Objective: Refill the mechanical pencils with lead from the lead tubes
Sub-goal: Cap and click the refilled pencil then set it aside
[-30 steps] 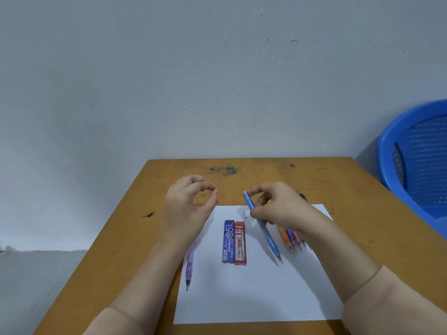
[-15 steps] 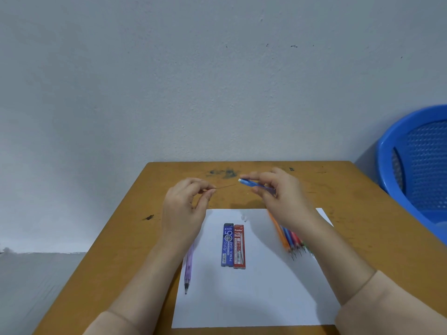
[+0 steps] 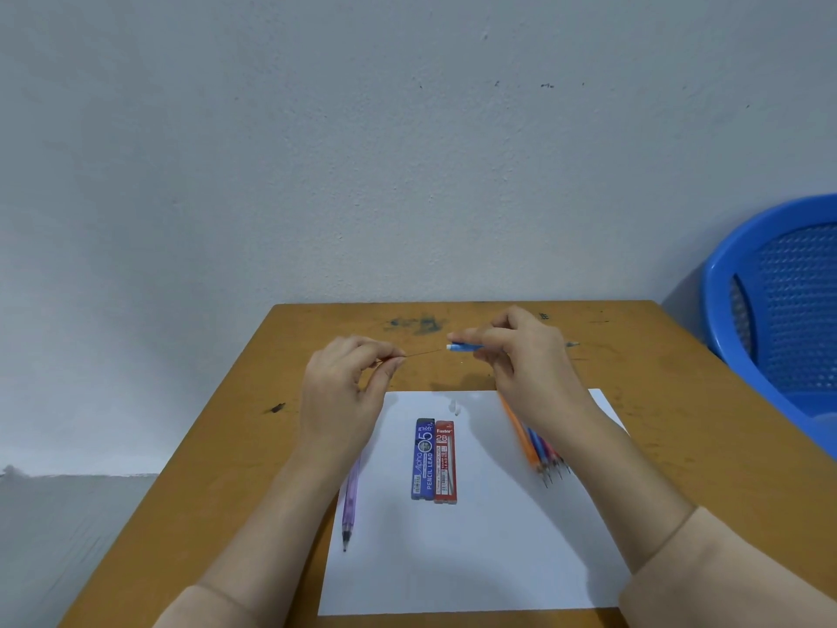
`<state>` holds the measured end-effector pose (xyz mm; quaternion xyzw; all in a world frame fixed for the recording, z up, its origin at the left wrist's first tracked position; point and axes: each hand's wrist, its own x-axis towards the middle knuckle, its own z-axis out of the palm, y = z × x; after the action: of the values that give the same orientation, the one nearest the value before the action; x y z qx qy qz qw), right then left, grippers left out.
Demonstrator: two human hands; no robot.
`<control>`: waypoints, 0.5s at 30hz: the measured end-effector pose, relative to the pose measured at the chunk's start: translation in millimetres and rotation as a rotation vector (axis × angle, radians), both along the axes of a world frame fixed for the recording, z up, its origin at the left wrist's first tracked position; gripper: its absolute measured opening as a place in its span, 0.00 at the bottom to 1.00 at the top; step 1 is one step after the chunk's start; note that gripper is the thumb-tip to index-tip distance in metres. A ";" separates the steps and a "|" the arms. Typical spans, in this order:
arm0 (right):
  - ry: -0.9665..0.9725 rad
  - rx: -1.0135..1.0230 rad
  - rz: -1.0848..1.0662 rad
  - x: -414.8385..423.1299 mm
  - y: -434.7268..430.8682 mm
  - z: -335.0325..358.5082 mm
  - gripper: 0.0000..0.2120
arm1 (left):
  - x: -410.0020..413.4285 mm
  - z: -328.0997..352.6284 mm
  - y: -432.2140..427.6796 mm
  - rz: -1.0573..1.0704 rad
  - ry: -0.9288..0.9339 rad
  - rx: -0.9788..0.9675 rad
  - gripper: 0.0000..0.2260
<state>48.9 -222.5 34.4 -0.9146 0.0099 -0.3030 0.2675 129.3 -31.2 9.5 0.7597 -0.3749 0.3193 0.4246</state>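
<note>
While lead [image 3: 423, 353] faces blue pencil [image 3: 464, 347]: both just beyond the paper [image 3: 475, 559]'s far edge, above the counter [image 3: 679, 423].
Left hand [image 3: 344, 392]: fingers [image 3: 396, 355] pinch the lead's tail.
Right hand [image 3: 530, 369]: fingers curled round the blue pencil.
Handling: hair-thin, likely brittle and weightless; pinch nearer the tip, push straight.

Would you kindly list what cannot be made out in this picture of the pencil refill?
Head view: the blue pencil, mostly hidden inside the right hand; only one end shows.
Head view: the lead pinched by the left hand, too thin to tell whether its tip is inside the pencil.
Head view: the loose pencils on the paper, partly under the right forearm; their count is unclear.
</note>
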 end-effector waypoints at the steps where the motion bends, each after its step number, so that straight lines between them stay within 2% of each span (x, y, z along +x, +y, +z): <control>1: -0.001 -0.001 0.004 0.3 0.0 -0.9 0.23 | 0.0 -0.3 0.0 0.000 -0.003 0.003 0.11; 15: 0.001 -0.019 0.030 4.2 1.2 -6.1 0.26 | 0.1 -1.4 -0.7 -0.012 -0.030 0.022 0.10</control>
<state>53.1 -221.4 28.2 -0.9173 -0.0066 -0.2987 0.2632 129.4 -31.8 8.1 0.7571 -0.3894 0.3240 0.4125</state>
